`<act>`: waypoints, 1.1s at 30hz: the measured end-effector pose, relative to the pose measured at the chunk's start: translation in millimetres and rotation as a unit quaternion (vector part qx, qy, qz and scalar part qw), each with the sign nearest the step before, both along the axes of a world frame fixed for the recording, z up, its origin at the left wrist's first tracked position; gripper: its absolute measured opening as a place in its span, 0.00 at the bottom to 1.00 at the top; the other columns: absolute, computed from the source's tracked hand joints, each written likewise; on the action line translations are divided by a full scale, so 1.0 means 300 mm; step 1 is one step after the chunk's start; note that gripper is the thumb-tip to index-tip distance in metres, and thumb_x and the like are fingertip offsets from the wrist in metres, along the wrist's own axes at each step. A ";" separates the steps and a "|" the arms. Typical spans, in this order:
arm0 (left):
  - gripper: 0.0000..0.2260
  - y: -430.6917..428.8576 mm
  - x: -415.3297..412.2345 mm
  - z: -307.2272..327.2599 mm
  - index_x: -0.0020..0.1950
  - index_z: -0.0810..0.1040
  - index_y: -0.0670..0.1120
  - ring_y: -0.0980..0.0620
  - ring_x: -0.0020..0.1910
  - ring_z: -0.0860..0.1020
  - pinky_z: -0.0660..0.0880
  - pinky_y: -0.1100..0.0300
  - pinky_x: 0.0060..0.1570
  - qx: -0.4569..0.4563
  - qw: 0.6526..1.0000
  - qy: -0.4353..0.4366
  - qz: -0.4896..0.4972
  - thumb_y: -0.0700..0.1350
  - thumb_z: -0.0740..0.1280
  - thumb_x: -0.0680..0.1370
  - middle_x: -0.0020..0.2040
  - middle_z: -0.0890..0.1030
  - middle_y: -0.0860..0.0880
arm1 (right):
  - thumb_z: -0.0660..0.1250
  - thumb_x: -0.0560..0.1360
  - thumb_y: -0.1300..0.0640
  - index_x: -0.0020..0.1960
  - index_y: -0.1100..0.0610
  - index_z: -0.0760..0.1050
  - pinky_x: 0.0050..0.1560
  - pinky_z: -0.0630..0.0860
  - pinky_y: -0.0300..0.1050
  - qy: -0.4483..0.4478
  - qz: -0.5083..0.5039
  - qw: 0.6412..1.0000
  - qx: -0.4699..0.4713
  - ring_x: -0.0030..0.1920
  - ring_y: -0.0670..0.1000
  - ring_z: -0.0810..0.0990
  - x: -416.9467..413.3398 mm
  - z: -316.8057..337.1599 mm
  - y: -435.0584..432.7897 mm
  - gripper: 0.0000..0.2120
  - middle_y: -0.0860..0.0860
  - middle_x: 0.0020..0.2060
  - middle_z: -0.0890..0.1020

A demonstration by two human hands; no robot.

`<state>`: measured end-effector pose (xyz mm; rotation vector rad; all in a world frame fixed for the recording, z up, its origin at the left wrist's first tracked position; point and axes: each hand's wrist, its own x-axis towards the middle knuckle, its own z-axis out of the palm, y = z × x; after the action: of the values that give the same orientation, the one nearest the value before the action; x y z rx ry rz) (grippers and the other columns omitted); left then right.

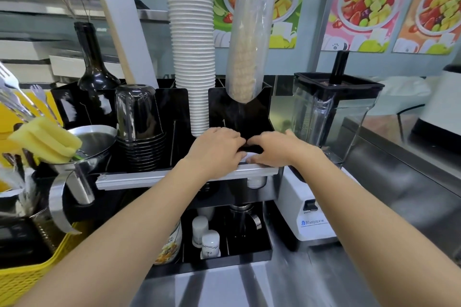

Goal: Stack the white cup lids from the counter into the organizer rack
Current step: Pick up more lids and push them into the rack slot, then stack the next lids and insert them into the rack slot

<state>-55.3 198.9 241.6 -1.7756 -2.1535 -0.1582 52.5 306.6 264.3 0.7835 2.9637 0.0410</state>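
Both my hands meet at the front of the black organizer rack [249,112], in its right-hand compartment below the plastic sleeve of cups [249,45]. My left hand [217,149] and my right hand [272,148] curl toward each other, fingertips nearly touching. Only a thin white edge of the white cup lids [250,158] shows between and under them; the rest is hidden by my fingers. The lids sit low in the compartment, just above the rack's grey front ledge [149,177].
A tall stack of white paper cups [192,45] stands in the slot to the left. Upturned black cups [139,129], a dark bottle [92,62] and a metal funnel [87,142] are further left. A blender [331,117] stands right. Small white bottles [207,239] sit below.
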 end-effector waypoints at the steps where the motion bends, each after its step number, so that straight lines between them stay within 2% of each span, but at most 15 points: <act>1: 0.19 -0.032 0.009 0.007 0.65 0.72 0.44 0.46 0.65 0.71 0.65 0.52 0.64 0.034 0.999 -0.016 -0.007 0.52 0.56 0.79 0.64 0.76 0.45 | 0.59 0.76 0.41 0.73 0.49 0.60 0.68 0.58 0.57 0.049 0.004 0.999 0.012 0.69 0.54 0.67 0.024 -0.006 -0.013 0.28 0.51 0.70 0.69; 5: 0.22 -0.214 0.046 0.000 0.70 0.67 0.47 0.49 0.69 0.67 0.62 0.54 0.67 0.118 0.991 -0.067 -0.003 0.54 0.60 0.78 0.70 0.72 0.47 | 0.61 0.76 0.42 0.74 0.49 0.57 0.67 0.60 0.54 0.225 0.035 0.974 0.012 0.69 0.52 0.68 0.129 -0.040 -0.111 0.30 0.49 0.72 0.67; 10: 0.24 -0.489 0.112 -0.118 0.70 0.67 0.49 0.49 0.69 0.68 0.62 0.54 0.67 0.136 0.979 -0.145 0.041 0.56 0.60 0.76 0.70 0.71 0.48 | 0.65 0.75 0.45 0.74 0.51 0.60 0.66 0.64 0.52 0.329 0.065 0.941 -0.042 0.66 0.53 0.71 0.220 -0.160 -0.324 0.30 0.50 0.70 0.70; 14: 0.23 -0.668 0.173 -0.290 0.70 0.67 0.48 0.49 0.69 0.68 0.63 0.54 0.68 0.121 0.964 -0.221 0.085 0.54 0.63 0.77 0.69 0.72 0.48 | 0.65 0.75 0.45 0.74 0.51 0.59 0.66 0.64 0.49 0.280 0.081 0.949 -0.119 0.69 0.50 0.68 0.257 -0.331 -0.503 0.31 0.50 0.70 0.69; 20: 0.28 -0.859 0.271 -0.571 0.70 0.67 0.50 0.51 0.69 0.68 0.63 0.55 0.68 0.037 0.944 -0.300 0.131 0.62 0.55 0.73 0.69 0.72 0.51 | 0.65 0.74 0.42 0.74 0.51 0.58 0.70 0.62 0.48 0.138 0.106 0.953 -0.247 0.72 0.50 0.65 0.299 -0.621 -0.756 0.34 0.49 0.72 0.66; 24: 0.24 -0.971 0.329 -0.697 0.70 0.66 0.51 0.52 0.69 0.67 0.62 0.55 0.68 -0.009 0.920 -0.362 0.151 0.58 0.61 0.76 0.70 0.72 0.52 | 0.67 0.72 0.42 0.75 0.51 0.56 0.70 0.62 0.48 0.046 0.142 0.946 -0.288 0.71 0.51 0.65 0.336 -0.740 -0.875 0.36 0.49 0.73 0.66; 28: 0.23 -1.082 0.361 -0.784 0.69 0.67 0.52 0.52 0.66 0.69 0.66 0.55 0.65 -0.036 0.897 -0.406 0.169 0.58 0.61 0.76 0.67 0.74 0.52 | 0.69 0.71 0.43 0.74 0.50 0.56 0.70 0.60 0.48 -0.014 0.162 0.938 -0.308 0.71 0.52 0.64 0.367 -0.789 -0.965 0.38 0.49 0.73 0.64; 31: 0.23 -1.156 0.380 -0.828 0.66 0.68 0.54 0.54 0.61 0.73 0.71 0.53 0.61 -0.050 0.881 -0.447 0.150 0.62 0.60 0.74 0.62 0.77 0.54 | 0.71 0.69 0.44 0.74 0.52 0.56 0.70 0.59 0.48 -0.028 0.166 0.935 -0.311 0.71 0.52 0.62 0.377 -0.805 -1.009 0.40 0.49 0.73 0.63; 33: 0.26 -1.200 0.397 -0.855 0.66 0.66 0.57 0.57 0.59 0.72 0.72 0.53 0.60 -0.057 0.875 -0.460 0.137 0.65 0.62 0.71 0.62 0.75 0.56 | 0.72 0.68 0.43 0.73 0.51 0.57 0.69 0.58 0.48 -0.026 0.168 0.937 -0.306 0.71 0.51 0.62 0.380 -0.827 -1.025 0.40 0.48 0.73 0.63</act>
<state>63.8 -161.2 -14.9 -1.5818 -3.0755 -0.9970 166.5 -1.0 16.3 0.1888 2.7528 -0.7825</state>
